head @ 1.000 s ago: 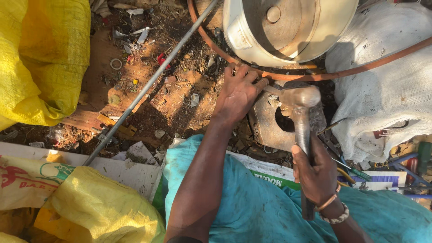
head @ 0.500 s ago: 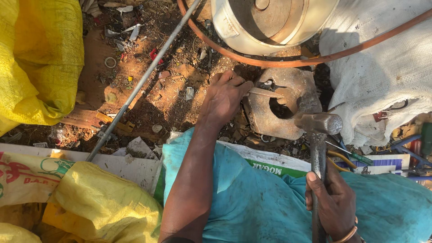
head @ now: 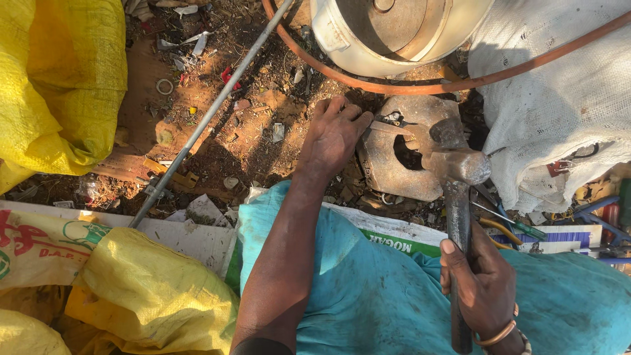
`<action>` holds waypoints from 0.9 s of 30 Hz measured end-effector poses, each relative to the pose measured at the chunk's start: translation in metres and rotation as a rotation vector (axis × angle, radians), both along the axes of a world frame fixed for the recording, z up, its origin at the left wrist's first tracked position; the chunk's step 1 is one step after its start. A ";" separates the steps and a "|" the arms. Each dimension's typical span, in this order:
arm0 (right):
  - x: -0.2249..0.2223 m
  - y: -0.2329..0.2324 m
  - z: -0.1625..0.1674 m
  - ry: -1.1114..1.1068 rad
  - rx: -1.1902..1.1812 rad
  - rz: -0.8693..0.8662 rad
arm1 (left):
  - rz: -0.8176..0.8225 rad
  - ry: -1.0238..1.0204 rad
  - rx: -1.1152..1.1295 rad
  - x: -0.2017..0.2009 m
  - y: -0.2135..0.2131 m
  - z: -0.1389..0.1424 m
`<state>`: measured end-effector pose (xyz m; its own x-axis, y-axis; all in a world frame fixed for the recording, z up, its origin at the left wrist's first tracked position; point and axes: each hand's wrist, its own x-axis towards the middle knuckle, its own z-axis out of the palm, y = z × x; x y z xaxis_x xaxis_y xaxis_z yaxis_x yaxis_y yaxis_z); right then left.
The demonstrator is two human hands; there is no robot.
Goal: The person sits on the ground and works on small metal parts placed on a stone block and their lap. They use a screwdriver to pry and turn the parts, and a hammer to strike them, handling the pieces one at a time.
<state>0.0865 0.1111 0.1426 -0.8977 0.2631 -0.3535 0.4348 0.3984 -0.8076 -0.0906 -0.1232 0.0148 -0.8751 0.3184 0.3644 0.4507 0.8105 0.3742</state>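
My L hand [head: 334, 135] is flat on the ground edge of the rusty metal block [head: 394, 161], fingers curled loosely over its left corner, pinning a small metal piece [head: 393, 119] on top; not a full grip, more a press-down hold. My R hand [head: 483, 286] is closed tight round the hammer handle [head: 458, 263], thumb up along the shaft.

Change vs 0.5 s ago: hammer head [head: 457, 158] was off to the block's right side, lower in view; now it sits over the block's right part, just beside the round hole [head: 409, 152]. Can't tell if it's touching or a hair above. One sec ago the head was also over the block, so it reads as a repeat strike cycle, prob. down on or near contact now. L hand barely shifted between frames, same spot on the block's corner, so the workpiece is being kept steady while the R does the hitting.

Block lies on red dirt w/ scrap bits, just below the orange hose [head: 420, 87] and the white metal drum [head: 394, 33]. Steel rod [head: 210, 115] runs diag. to the left, well apart. Yellow sacks [head: 59, 79] far left, white sack [head: 552, 112] right, teal cloth [head: 368, 296] over my lap. Screwdrivers/pliers [head: 513, 227] lie near the hammer handle.
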 end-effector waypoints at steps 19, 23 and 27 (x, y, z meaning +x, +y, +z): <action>-0.013 -0.011 -0.002 0.597 -0.035 0.093 | 0.031 0.099 -0.017 0.004 0.005 -0.001; -0.030 -0.025 -0.039 0.603 -0.076 0.125 | 0.027 0.083 -0.075 0.002 0.006 -0.001; -0.035 -0.013 -0.074 0.262 0.151 0.234 | -0.030 0.097 0.011 0.004 0.005 0.003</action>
